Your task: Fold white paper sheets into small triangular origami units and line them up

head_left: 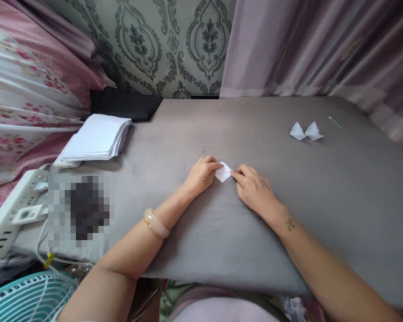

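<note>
A small folded piece of white paper (223, 173) lies on the grey-covered table between my two hands. My left hand (204, 173) has its fingers curled, with the fingertips pressing the paper's left edge. On the other side, my right hand (254, 184) touches the paper's right corner with its thumb and index finger, the other fingers bent under. Farther right on the table stand two pointed folded paper shapes (297, 131), side by side.
A stack of white paper sheets (96, 134) lies at the left, before a black folded item (124, 103). A white power strip (18, 212) with plugs and cables runs along the left edge, above a turquoise fan (30, 297). A thin stick (335, 122) lies far right. One left-side patch is pixelated.
</note>
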`<state>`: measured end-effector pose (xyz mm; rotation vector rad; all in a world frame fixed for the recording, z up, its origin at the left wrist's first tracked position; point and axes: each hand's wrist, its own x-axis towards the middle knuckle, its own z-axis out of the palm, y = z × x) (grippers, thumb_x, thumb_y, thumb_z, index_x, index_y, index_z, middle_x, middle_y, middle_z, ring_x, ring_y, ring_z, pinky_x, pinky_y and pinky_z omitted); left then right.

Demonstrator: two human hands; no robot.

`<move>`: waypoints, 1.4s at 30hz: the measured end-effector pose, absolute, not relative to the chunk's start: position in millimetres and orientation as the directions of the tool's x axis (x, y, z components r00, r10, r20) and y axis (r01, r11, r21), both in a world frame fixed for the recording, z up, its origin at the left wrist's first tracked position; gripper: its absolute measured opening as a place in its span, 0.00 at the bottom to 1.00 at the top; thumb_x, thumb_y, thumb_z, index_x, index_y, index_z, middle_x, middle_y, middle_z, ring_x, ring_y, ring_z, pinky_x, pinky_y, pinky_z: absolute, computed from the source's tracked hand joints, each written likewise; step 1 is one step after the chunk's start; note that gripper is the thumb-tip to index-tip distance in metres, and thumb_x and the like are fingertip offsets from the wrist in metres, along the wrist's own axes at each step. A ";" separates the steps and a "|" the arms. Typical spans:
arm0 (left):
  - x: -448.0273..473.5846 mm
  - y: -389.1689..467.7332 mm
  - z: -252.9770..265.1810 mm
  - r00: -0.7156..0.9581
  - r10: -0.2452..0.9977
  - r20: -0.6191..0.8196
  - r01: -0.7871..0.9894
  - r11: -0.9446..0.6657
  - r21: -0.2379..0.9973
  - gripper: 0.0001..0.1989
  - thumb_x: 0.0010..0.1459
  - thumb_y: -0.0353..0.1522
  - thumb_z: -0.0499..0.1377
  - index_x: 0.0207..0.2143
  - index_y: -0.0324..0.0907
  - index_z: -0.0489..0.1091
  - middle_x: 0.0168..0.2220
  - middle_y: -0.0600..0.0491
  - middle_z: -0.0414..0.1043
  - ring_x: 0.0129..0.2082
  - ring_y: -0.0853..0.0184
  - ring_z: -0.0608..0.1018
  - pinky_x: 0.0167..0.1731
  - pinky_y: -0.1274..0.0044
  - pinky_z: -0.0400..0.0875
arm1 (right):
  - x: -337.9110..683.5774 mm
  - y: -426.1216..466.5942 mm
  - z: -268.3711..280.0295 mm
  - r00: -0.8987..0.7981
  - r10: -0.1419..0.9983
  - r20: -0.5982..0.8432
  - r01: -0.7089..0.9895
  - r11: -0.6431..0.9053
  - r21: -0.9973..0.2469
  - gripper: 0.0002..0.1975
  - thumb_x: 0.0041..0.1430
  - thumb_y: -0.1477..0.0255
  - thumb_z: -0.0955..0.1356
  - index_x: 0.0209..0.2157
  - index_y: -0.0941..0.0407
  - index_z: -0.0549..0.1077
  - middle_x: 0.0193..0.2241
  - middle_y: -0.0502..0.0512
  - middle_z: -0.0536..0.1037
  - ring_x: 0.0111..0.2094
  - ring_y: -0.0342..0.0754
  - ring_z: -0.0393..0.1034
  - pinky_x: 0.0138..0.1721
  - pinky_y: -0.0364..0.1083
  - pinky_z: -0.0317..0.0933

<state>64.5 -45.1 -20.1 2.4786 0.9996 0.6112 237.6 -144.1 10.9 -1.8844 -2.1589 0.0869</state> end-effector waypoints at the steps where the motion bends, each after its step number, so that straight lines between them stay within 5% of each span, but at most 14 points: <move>1: 64.7 -44.8 -20.4 0.646 0.721 0.253 0.543 -0.666 0.512 0.17 0.65 0.30 0.48 0.47 0.45 0.75 0.42 0.48 0.71 0.40 0.64 0.71 0.44 0.71 0.69 | 240.8 -142.0 10.7 -0.131 0.979 0.158 0.957 0.166 -0.239 0.20 0.61 0.80 0.57 0.46 0.57 0.77 0.39 0.62 0.74 0.40 0.53 0.69 0.38 0.49 0.65; 4: 65.9 -44.0 -19.2 0.632 0.734 0.249 0.553 -0.652 0.519 0.17 0.64 0.29 0.49 0.46 0.45 0.77 0.40 0.47 0.71 0.39 0.64 0.71 0.44 0.70 0.68 | 258.9 -129.5 11.1 -0.113 0.988 0.108 0.862 0.152 -0.483 0.20 0.56 0.81 0.60 0.43 0.54 0.78 0.38 0.57 0.77 0.38 0.47 0.72 0.42 0.48 0.66; 6: 66.6 -44.5 -16.5 0.618 0.754 0.223 0.583 -0.630 0.514 0.17 0.64 0.29 0.50 0.45 0.47 0.77 0.40 0.47 0.72 0.39 0.63 0.71 0.45 0.68 0.67 | 268.7 -119.8 13.7 0.132 0.982 0.134 0.767 -0.015 -0.642 0.19 0.55 0.80 0.60 0.42 0.55 0.79 0.33 0.55 0.79 0.33 0.46 0.73 0.40 0.47 0.67; 9: 67.3 -46.7 -12.1 0.595 0.782 0.187 0.621 -0.595 0.510 0.16 0.64 0.30 0.51 0.44 0.50 0.77 0.41 0.48 0.72 0.42 0.60 0.70 0.45 0.66 0.65 | 263.2 -110.5 17.6 0.229 0.946 0.231 0.671 0.018 -0.741 0.16 0.55 0.77 0.62 0.42 0.56 0.78 0.35 0.55 0.81 0.35 0.47 0.75 0.42 0.48 0.68; 16: 65.0 -45.4 -8.7 0.559 0.811 0.172 0.586 -0.534 0.610 0.16 0.62 0.29 0.51 0.44 0.47 0.77 0.39 0.50 0.74 0.41 0.63 0.72 0.45 0.69 0.66 | 224.6 -110.9 2.5 -0.028 0.943 0.330 0.805 0.217 -0.552 0.17 0.55 0.80 0.61 0.39 0.57 0.79 0.38 0.57 0.80 0.39 0.48 0.74 0.46 0.47 0.65; 20: 51.1 -42.5 -4.7 0.374 0.913 0.160 0.600 -0.370 0.709 0.16 0.58 0.26 0.50 0.41 0.40 0.76 0.31 0.51 0.74 0.32 0.67 0.73 0.40 0.73 0.69 | 225.7 -115.8 -5.5 -0.094 0.930 0.355 0.843 0.264 -0.469 0.18 0.54 0.81 0.61 0.41 0.57 0.78 0.41 0.58 0.78 0.43 0.49 0.71 0.49 0.48 0.63; 31: 52.5 -56.7 11.3 0.351 0.936 0.002 0.709 -0.267 0.653 0.09 0.55 0.37 0.60 0.32 0.43 0.79 0.36 0.50 0.77 0.39 0.60 0.75 0.48 0.62 0.64 | 221.6 -122.0 -2.8 -0.203 0.932 0.300 0.910 0.293 -0.293 0.20 0.58 0.81 0.59 0.46 0.55 0.76 0.42 0.61 0.73 0.43 0.53 0.65 0.43 0.50 0.63; 42: 60.4 -55.5 0.1 0.363 0.927 0.098 0.799 -0.364 0.480 0.11 0.58 0.37 0.58 0.31 0.41 0.76 0.35 0.46 0.74 0.41 0.56 0.72 0.43 0.64 0.64 | 219.3 -123.6 0.9 -0.207 0.944 0.255 0.924 0.274 -0.266 0.20 0.60 0.80 0.58 0.48 0.56 0.75 0.44 0.61 0.73 0.43 0.53 0.64 0.42 0.49 0.61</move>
